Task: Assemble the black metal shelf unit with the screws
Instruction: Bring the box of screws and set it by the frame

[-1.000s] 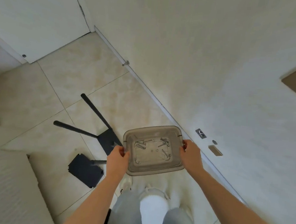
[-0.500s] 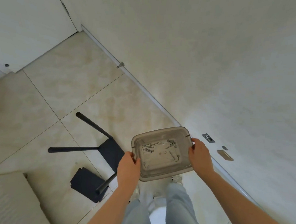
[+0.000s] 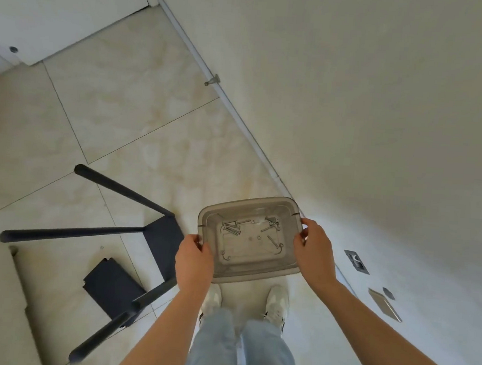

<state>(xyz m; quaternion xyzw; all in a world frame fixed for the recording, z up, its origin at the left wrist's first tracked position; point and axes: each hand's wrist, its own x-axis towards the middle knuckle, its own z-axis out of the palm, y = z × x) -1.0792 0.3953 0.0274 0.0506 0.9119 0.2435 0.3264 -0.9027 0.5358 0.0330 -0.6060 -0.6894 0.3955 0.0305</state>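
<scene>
Two hands hold a translucent plastic tray (image 3: 248, 278) above white sneakers (image 3: 277, 300): the left hand (image 3: 194, 260) grips its left rim with curled fingers, and the right hand (image 3: 314, 253) grips its right rim likewise. Loose screws (image 3: 232, 228) lie scattered inside. Beyond it to the left, on the tiled floor (image 3: 130, 112), lies the part-built black metal shelf unit (image 3: 163, 234) with tube legs splayed, a loose black panel (image 3: 113, 284) beside it. Farther off, a doorstop (image 3: 212, 80) juts from the skirting.

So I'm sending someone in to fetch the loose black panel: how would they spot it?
On the tiled floor, left of the person's feet, lies a black frame with round legs sticking out. The loose panel lies flat just nearer the camera, one leg crossing its corner; unlike the frame, it has no legs.
</scene>
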